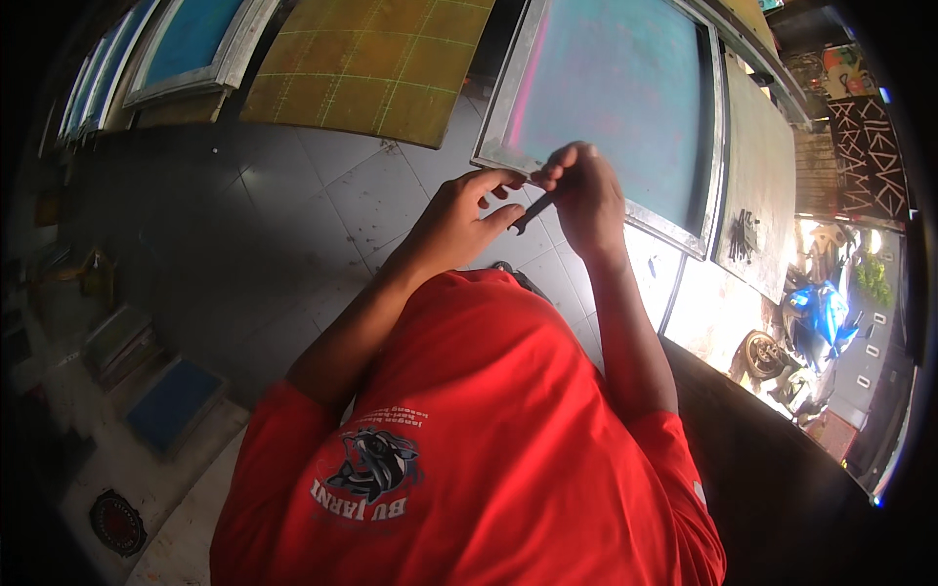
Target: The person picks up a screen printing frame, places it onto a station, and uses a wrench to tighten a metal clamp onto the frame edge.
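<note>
My right hand (pixel 591 200) is closed round a dark open-end wrench (pixel 532 211); its open jaw points down and left, toward my left thumb. Beside it, my left hand (pixel 459 217) has its fingers bent and its thumb stretched out apart from them. Its fingertips are at the near edge of a screen-printing frame, and I cannot tell whether they touch it. The frame has a pale metal rim (pixel 503 112) and a blue-green mesh (pixel 616 93) with a pink streak along its left side. My right fingertips hide part of the near rim.
A brownish board (pixel 366 63) with pale grid lines lies left of the frame. Another blue screen (pixel 191 44) is farther left. Several small dark tools (pixel 745 234) rest on a pale board (pixel 767 171) at right. Grey floor tiles (pixel 362 200) show below; a blue motorcycle (pixel 819 313) stands outside.
</note>
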